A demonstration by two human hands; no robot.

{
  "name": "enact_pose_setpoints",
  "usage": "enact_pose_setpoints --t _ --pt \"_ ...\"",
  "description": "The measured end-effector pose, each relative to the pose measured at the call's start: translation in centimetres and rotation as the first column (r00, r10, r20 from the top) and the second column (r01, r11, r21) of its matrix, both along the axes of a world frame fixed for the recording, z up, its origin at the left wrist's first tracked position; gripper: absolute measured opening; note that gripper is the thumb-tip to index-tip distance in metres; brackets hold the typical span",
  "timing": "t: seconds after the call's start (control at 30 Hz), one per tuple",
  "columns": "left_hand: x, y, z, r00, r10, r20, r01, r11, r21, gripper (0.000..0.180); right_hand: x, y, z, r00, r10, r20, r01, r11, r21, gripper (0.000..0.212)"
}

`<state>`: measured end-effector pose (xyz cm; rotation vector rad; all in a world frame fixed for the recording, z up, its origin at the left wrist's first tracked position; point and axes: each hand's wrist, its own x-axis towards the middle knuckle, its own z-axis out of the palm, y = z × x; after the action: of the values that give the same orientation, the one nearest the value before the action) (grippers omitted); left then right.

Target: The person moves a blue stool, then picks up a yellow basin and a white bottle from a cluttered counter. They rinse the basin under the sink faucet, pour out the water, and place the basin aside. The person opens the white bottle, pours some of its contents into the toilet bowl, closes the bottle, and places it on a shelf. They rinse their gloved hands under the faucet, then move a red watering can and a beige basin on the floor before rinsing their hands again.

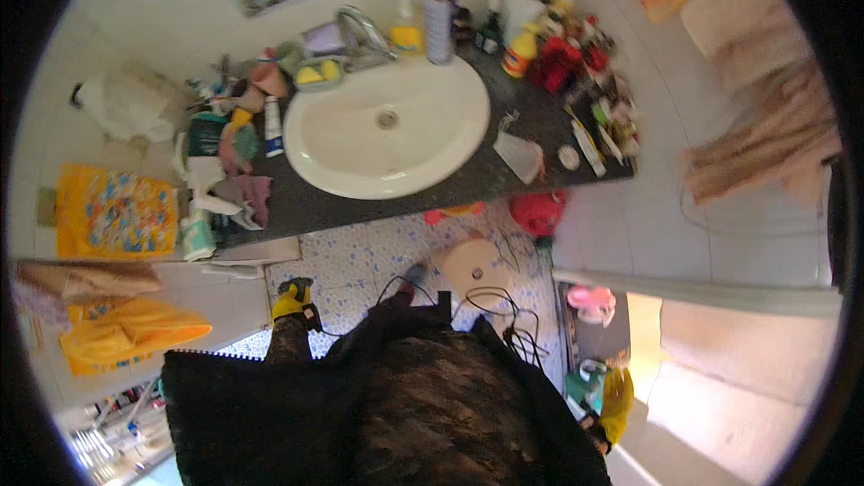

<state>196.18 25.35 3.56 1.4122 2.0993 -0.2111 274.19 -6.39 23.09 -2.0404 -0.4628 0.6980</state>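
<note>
My left hand (292, 301), in a yellow glove with grey on the fingers, hangs over the tiled floor below the counter's left end. Its fingers are apart and slightly bent, with nothing seen in them. My right hand (616, 407), also in a yellow glove, is low at the right, beside the doorway. Blur hides how its fingers are set. A green object (585, 389) lies right next to it; whether they touch cannot be told. Ahead, a white oval sink (301, 157) with a chrome faucet (364, 36) is set into a dark counter (342, 210).
Bottles, tubes and cloths crowd both counter ends, among them a yellow spray bottle (520, 52) and a tall can (438, 25). Black cables (517, 328) lie near my feet by a round beige stool or lid (474, 272). Towels (760, 139) hang right; pink slippers (591, 303) lie near the doorway.
</note>
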Motion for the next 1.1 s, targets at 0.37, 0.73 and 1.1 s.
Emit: enact_pose_setpoints --t 0.37,0.73,1.1 --pt "-2.7 -15.3 11.0 0.917 0.399 0.014 -0.362 0.817 0.449 0.032 2.9 17.5 4.1 0.886 0.313 -0.342 -0.195 0.920 0.339 0.045" --pt "-0.4 -25.5 23.4 -0.119 -0.454 0.883 -0.987 -0.046 -0.156 0.043 -15.9 43.2 -8.6 0.358 0.725 -0.589 -0.776 0.581 0.244 0.047" --pt "-10.2 -32.5 13.4 -0.087 -0.250 0.964 -0.852 -0.483 -0.202 0.032 -46.3 45.7 -12.0 0.029 0.707 -0.707 -0.943 0.255 0.216 0.047"
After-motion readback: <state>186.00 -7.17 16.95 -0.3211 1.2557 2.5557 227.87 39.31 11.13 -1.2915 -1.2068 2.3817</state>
